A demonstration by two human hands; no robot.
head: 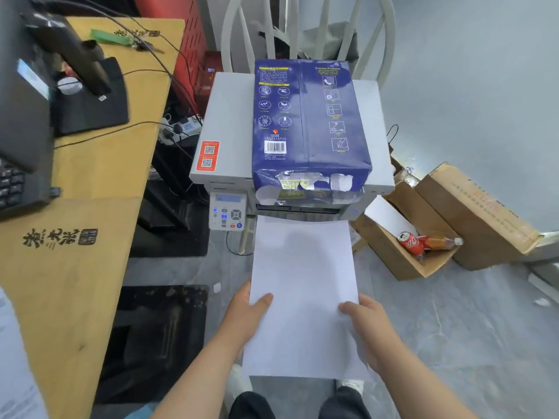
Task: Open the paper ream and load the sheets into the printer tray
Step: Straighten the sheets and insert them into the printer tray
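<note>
Here, barcoded blue ream [308, 122], printer [223, 128], QR sticker [207, 156]

the far edge of the white sheets [304, 285] meets the printer [225, 122] at its front slot, and whether they have gone in cannot be told. the sheets cover the palm and most fingers of the left hand [245, 313] and of the right hand [367, 325]. small print on the blue paper ream [305, 116] is too blurred to read. the keyboard [12, 182] on the counter [90, 164] is cut off by the left edge.
</note>
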